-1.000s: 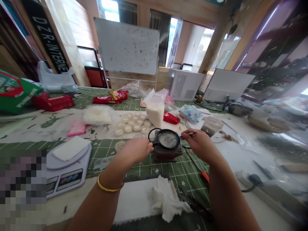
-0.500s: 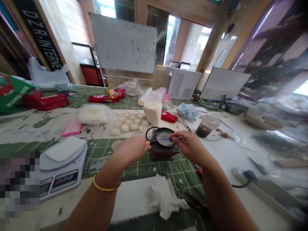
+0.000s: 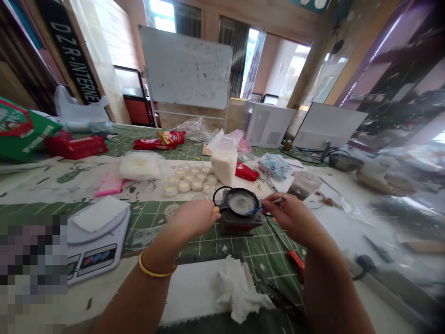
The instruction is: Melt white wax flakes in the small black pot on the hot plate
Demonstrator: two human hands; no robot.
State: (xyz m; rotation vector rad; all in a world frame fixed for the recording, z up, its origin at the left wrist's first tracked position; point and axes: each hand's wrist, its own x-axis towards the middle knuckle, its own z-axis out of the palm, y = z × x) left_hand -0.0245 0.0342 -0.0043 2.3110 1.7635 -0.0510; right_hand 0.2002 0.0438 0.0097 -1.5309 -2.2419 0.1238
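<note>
- As seen from the head camera, the left hand grips the short handle of a small black pan, its fingers curled shut around the handle; a gold bangle circles that wrist.
- The right hand pinches a thin blue stirrer between thumb and fingers, its tip reaching over the pan's rim toward the whitish contents.
- The pan rests on a small dark burner, which stands on a green cutting mat on the desk.
- Just behind the pan: small cups of pale cream and a bag of white granules.
- Left of the hands: a digital kitchen scale.
- Below the hands: crumpled tissue.
</note>
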